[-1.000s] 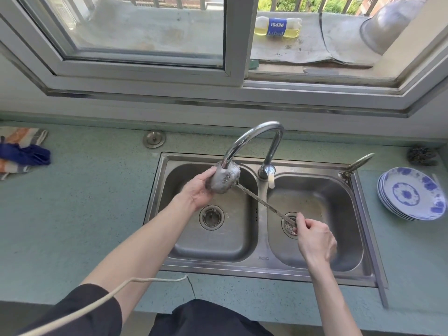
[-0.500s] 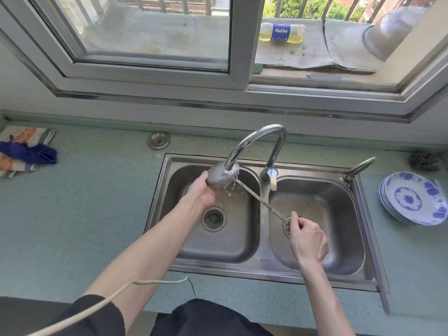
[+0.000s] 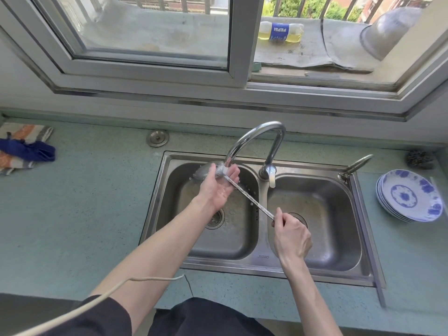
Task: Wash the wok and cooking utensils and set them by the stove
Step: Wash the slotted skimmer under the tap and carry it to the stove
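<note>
Head view, looking down on a double steel sink (image 3: 244, 259) set into a pale green table (image 3: 84, 214).

Over the left basin, at about eleven o'clock from the sink's middle divider: a metal ladle (image 3: 242, 190), bowl tucked right under the spout of the curved tap (image 3: 257, 139), water splashing over it. Handle slanting down toward four o'clock, across the divider and over the right basin.

Left hand (image 3: 219, 187): palm up, fingers only loosely bent, cupping the bowl and the neck of the handle from below. Grip wide, more a cradle than a clamp, thumb lying against the bowl's near edge. Wet palm, touching the metal.

Right hand (image 3: 292, 235): grip closed on the far tip of the handle, thumb and forefinger pinching it, remaining fingers curled in behind. Poised above the right drain.

Elsewhere on the table: at three o'clock from the sink, a stack of blue-and-white plates (image 3: 409, 196); just beyond them at one o'clock, a dark scouring pad (image 3: 420, 159). At nine o'clock, far left edge, a striped cloth with a blue rag (image 3: 26, 150) on top. At eleven o'clock of the sink, a round metal cap (image 3: 157, 138) flush in the surface.

At twelve o'clock, outside the window, a bottle of yellow liquid (image 3: 280, 32) lying on its side on the ledge.
</note>
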Motion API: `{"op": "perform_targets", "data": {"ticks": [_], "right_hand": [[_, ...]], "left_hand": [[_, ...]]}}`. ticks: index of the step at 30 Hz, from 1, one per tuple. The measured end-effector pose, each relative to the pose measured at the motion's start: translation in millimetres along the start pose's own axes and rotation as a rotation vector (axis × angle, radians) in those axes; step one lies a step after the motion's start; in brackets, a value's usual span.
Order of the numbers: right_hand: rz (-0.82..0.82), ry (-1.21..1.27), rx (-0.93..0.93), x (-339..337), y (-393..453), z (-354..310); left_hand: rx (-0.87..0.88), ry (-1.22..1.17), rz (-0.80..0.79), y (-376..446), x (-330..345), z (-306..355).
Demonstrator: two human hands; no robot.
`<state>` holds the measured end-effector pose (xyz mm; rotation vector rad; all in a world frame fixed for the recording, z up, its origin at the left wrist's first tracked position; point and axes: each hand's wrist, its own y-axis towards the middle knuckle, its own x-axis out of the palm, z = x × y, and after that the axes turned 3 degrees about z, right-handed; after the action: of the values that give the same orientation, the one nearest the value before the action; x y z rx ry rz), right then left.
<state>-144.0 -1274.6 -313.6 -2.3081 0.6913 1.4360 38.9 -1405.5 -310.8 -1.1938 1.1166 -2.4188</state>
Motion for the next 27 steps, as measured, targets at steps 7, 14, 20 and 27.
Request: {"op": "perform_targets", "data": {"ticks": [7, 14, 20, 27], "right_hand": [[-0.05, 0.067, 0.03, -2, 4, -16], [-0.094, 0.101, 0.015, 2, 11, -33], [-0.176, 0.099, -0.039, 3, 1, -57], [-0.272, 0.21, -0.102, 9, 7, -40]], "left_hand": [[0.063, -0.093, 0.029, 4, 3, -4], [0.145, -0.071, 0.079, 7, 2, -16], [0.192, 0.113, 0.036, -13, 1, -50], [0.222, 0.214, -0.004, -20, -2, -51]]}}
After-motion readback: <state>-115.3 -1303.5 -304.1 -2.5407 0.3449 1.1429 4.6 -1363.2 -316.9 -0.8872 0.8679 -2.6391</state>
